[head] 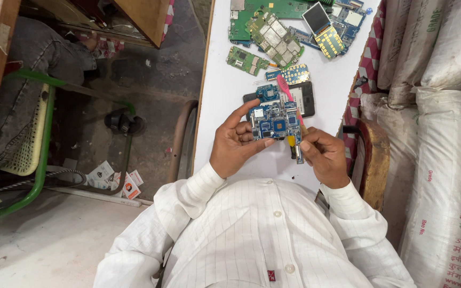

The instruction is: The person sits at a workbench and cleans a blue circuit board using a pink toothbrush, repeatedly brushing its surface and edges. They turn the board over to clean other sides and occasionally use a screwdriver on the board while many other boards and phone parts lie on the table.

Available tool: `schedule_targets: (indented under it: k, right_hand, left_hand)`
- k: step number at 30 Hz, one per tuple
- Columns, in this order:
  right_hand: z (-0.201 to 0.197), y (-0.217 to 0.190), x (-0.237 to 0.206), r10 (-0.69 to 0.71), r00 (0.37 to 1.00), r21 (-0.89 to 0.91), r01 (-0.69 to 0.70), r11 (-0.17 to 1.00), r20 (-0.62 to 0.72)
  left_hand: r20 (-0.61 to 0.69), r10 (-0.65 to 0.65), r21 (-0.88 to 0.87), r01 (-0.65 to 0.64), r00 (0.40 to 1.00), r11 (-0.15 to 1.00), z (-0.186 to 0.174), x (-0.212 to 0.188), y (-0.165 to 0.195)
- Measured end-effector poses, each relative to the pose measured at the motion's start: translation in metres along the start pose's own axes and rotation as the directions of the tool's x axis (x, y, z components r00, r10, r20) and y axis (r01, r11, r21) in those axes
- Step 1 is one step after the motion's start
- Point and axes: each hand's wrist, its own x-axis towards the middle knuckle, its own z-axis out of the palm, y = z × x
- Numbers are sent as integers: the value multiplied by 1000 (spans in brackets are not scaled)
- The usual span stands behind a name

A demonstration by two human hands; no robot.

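1. The small blue rectangular circuit board (276, 124) is held above the white table (225, 96), between both hands
2. The left hand (234, 146) pinches its left edge
3. The right hand (324, 156) grips a yellow-handled screwdriver (293, 146) against its right edge

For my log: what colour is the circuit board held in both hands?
Blue, with silver chips, on the circuit board; the head view shows it plainly.

blue circuit board (274, 124), perhaps tilted, held above table
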Motion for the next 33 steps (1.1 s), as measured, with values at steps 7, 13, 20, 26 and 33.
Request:
schedule_targets:
  k: [7,13,20,26,33]
  right_hand:
    - [5,0,0,-4,1000,-34,4,999,11]
    - [6,0,1,-38,999,-11,37,999,-11]
    - [6,-1,1,-28,999,-47,26,999,-41]
    - [7,0,2,-47,998,-32,46,998,-37]
    - [8,-1,4,-65,996,-89,59,994,-59]
  left_hand:
    - [-9,29,103,-28,1000,994,-1,-1,5]
    - [-3,92,23,-92,996,996,-3,-1,1]
    - [-40,95,29,-94,995,995,-11,1,-3]
    - [-49,103,28,-102,993,994,-12,3,-4]
    - [-56,114,35,-112,992,993,-16,3,-9]
